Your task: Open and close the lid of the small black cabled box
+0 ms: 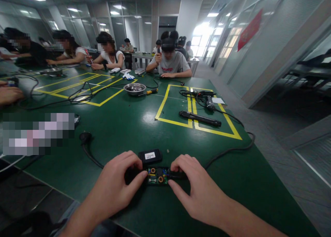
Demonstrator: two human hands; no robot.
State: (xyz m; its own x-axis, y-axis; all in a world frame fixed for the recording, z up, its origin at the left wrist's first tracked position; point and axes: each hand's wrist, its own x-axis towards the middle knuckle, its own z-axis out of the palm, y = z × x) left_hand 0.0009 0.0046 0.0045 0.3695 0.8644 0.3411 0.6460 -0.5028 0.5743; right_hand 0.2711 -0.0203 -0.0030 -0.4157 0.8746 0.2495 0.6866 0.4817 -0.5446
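In front of me on the green table lies a small circuit board (157, 176) with copper coils, seated in a black open case half. My left hand (121, 182) grips its left end, the thumb against the edge and the fingers curled behind. At the opposite end, my right hand (190, 185) holds the case between thumb and index finger, around where a black cable enters. Just beyond the board is a black case cover (150, 156) with a white label. The fingertips' exact hold is partly hidden.
A black power plug (85, 137) lies to the left, its cord running toward my left hand. Farther off are a black tube-shaped part (200, 119), a metal bowl (134, 89), a yellow-handled screwdriver (152, 91) and tangled cables. Several people sit around the table.
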